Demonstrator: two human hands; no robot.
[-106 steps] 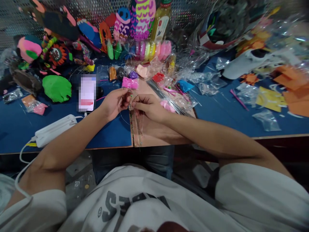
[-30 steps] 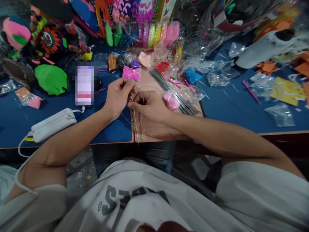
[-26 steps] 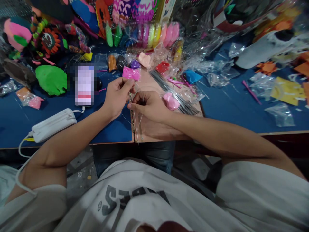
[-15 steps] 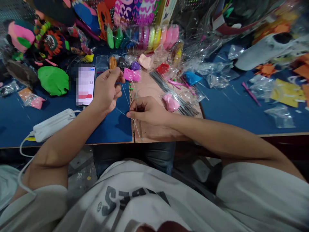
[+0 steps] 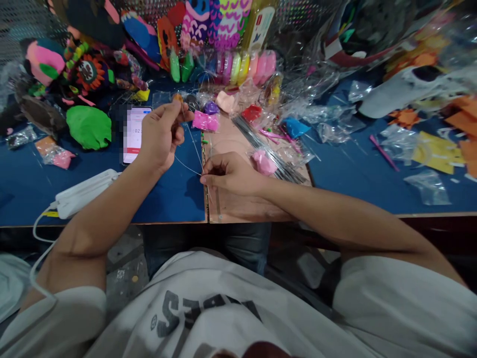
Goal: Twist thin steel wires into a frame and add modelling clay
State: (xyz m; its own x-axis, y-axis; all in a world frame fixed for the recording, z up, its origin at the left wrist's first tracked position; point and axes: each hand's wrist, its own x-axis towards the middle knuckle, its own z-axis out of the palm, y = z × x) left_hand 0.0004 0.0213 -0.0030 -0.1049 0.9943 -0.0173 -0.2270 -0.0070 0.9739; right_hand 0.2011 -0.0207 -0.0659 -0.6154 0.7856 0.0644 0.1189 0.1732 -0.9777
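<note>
Thin pale wires point(image 5: 195, 144) run between my two hands in the head view. My left hand point(image 5: 161, 133), raised just right of the phone, pinches their upper part. Lower and to the right, my right hand point(image 5: 233, 174) pinches the wires between thumb and forefinger above the brown board point(image 5: 238, 206). One strand bows in a loop under my left hand. A bundle of grey wires point(image 5: 268, 149) lies on the board beyond my right hand, beside a pink clay lump point(image 5: 264, 162). A bright pink packet point(image 5: 206, 121) is close to my left fingertips.
A phone point(image 5: 136, 134) and a green clay piece point(image 5: 89, 127) lie left of my hands, with a white power bank point(image 5: 87, 193) nearer me. Coloured clay packs point(image 5: 246, 68) line the back. Plastic bags and a white scoop-like object point(image 5: 391, 92) are at the right.
The view has shifted slightly. Both hands keep their pinches, and the wire loop between them now hangs a little differently. The number on the phone screen has changed.
</note>
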